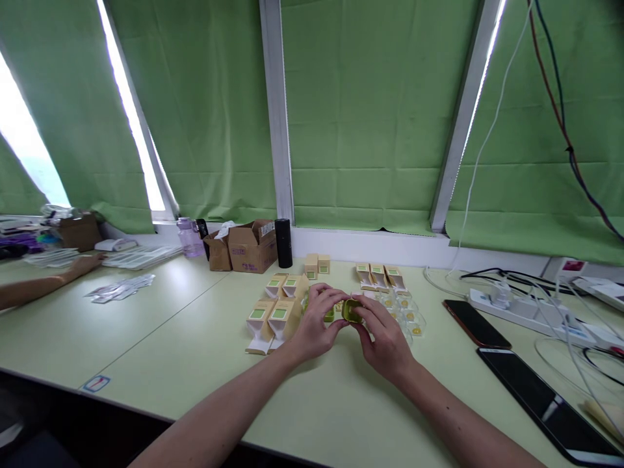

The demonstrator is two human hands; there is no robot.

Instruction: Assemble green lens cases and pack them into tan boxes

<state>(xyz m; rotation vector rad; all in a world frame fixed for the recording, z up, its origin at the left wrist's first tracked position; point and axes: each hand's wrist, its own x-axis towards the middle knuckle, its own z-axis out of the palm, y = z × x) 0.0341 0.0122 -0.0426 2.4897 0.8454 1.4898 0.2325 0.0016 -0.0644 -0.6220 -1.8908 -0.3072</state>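
Observation:
Between both hands, above the table, is a small olive-green open container with rounded-square sides (351, 311). My left hand (316, 323) pinches its left side with thumb and fingers. From the other side my right hand (386, 338) grips it, fingertips at its rim and inside edge. Another green piece (329, 316) shows partly behind my left hand. Left of the hands stand several tan cartons (279, 315) with green labels, the front ones with flaps open. Clear plastic cups (408, 313) with yellowish bottoms sit just right of my right hand, which partly hides them.
Open tan cartons (380, 276) and closed ones (317, 266) stand farther back. Brown cardboard boxes (252, 247), a black cylinder (283, 243) and a purple bottle (190, 238) line the wall. Rightward lie a phone (476, 324), a tablet (546, 400) and a power strip (531, 316). Another person's arm (49, 285) rests at left.

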